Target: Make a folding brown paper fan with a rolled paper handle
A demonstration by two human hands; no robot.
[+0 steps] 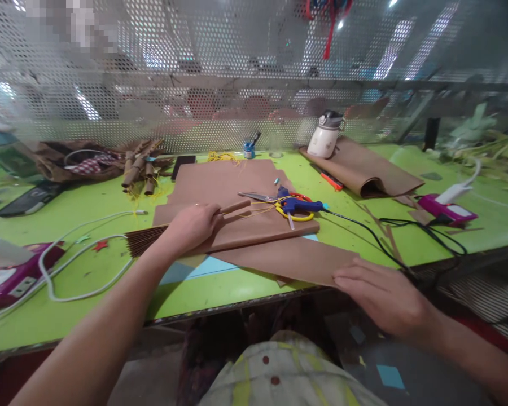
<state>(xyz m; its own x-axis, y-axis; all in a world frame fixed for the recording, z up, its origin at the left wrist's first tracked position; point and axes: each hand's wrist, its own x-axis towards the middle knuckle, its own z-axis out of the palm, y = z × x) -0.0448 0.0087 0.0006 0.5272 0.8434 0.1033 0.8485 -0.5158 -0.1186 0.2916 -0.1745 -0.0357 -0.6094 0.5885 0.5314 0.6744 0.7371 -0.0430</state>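
Observation:
My left hand point(197, 225) lies over the stack of brown paper, fingers closed around a small brown paper roll point(237, 206) whose end sticks out to the right. Under that forearm shows a pleated bundle of brown paper point(146, 241). My right hand point(381, 287) pinches the right end of a long brown paper sheet point(288, 256) near the table's front edge. The sheet's left end runs beneath the stack, above light blue paper point(198, 269). On the stack, right of my left hand, lie a blue glue gun point(298, 204) and yellow-and-orange-handled scissors point(258, 197), partly overlapping.
A white bottle point(323, 137) stands on folded brown paper point(364, 169) at the back right, with an orange cutter point(332, 181) nearby. Tied paper rolls point(138, 166) lie back left. Purple power strips point(447, 210) and cables flank the green table point(182, 307). A perforated screen point(220, 73) rises behind.

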